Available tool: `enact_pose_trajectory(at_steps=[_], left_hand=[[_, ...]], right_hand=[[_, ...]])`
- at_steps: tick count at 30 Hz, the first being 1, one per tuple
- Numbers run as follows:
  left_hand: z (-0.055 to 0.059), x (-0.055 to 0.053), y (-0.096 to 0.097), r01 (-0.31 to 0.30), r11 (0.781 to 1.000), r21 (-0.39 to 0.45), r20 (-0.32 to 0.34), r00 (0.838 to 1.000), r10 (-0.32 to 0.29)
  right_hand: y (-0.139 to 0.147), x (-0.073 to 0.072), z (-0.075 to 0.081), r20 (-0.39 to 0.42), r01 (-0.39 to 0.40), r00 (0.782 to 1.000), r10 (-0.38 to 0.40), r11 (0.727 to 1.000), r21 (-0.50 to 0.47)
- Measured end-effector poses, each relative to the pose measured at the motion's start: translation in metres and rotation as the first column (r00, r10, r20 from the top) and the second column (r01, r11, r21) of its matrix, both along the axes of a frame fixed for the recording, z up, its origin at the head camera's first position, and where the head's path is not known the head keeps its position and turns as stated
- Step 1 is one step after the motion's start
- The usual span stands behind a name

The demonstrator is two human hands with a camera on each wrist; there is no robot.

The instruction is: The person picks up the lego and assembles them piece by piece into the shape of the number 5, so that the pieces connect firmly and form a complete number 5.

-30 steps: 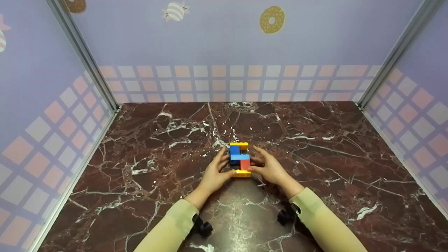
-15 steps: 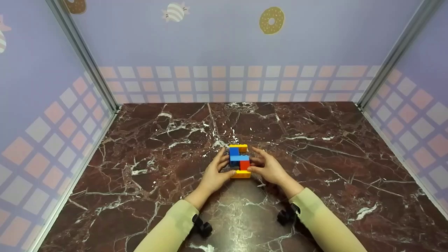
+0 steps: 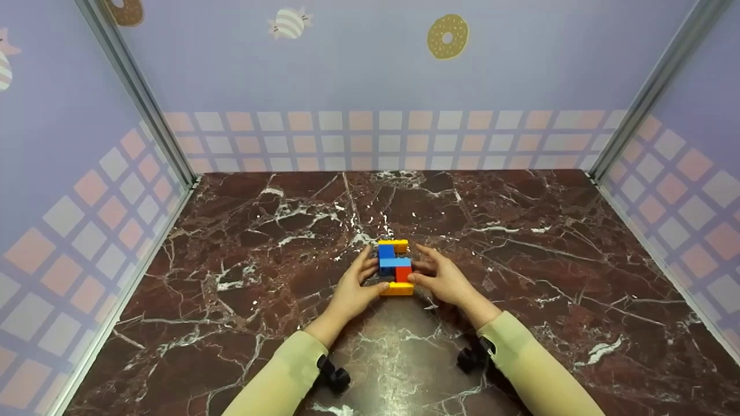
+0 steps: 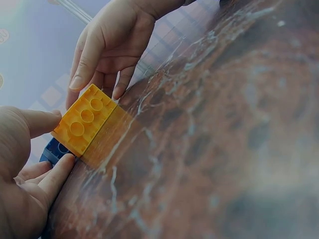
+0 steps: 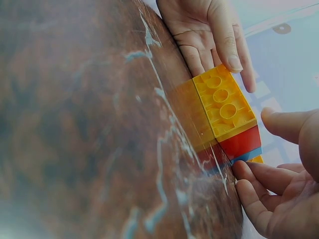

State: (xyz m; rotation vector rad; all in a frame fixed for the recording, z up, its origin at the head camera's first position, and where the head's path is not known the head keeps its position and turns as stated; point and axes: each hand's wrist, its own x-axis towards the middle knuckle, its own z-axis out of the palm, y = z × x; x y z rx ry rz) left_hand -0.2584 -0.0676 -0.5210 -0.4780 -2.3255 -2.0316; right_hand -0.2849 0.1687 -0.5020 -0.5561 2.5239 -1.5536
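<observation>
Several interlocking building bricks form a joined build lying on its side on the dark marbled table (image 3: 277, 323). In the head view it runs from a far yellow brick (image 3: 400, 247) through blue bricks (image 3: 386, 252) and a red brick (image 3: 403, 274) to a near yellow brick (image 3: 398, 290). That near brick's hollow underside (image 4: 87, 115) faces the wrist cameras. My left hand (image 3: 354, 290) flanks the left side, its thumb touching the near yellow brick. On the other side lies my right hand (image 3: 451, 283), thumb slightly apart from the yellow corner, fingertips (image 5: 241, 167) right at the build's lower edge.
A purple back wall (image 3: 370, 69) with a checked border and side walls (image 3: 46, 144) enclose the table. Dark wrist-camera mounts (image 3: 334, 378) hang under the pale sleeves (image 3: 277, 375). The tabletop is glossy and mirrors the build.
The build's far end has shifted slightly toward me, mostly in the first half second. Both hands have stayed almost in place beside it, and the head view has tilted a little.
</observation>
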Motion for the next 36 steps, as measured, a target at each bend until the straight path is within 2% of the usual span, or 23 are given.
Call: enact_pose_trajectory(at_steps=[8,17,23,32,36], left_hand=[[0.001,-0.001,0.002,0.000,1.000,0.009,0.006,1.000,0.000],[0.001,-0.001,0.002,0.006,1.000,-0.003,0.001,1.000,-0.006],[0.001,0.000,-0.001,-0.022,1.000,-0.016,0.015,1.000,0.022],[-0.002,0.001,-0.001,-0.057,0.998,-0.030,0.024,0.998,0.058],[-0.002,0.000,-0.001,-0.072,0.997,-0.018,0.038,0.997,0.072]], right_hand=[[0.000,0.003,0.005,-0.013,0.005,1.000,-0.005,1.000,0.002],[0.002,0.000,0.000,-0.020,0.004,1.000,-0.004,1.000,0.003],[-0.003,-0.001,-0.002,-0.036,0.012,0.999,-0.012,1.000,0.010],[-0.004,0.002,-0.005,-0.017,0.052,0.998,-0.052,0.999,0.001],[-0.002,0.000,-0.003,0.034,0.076,0.997,-0.075,0.996,-0.042]])
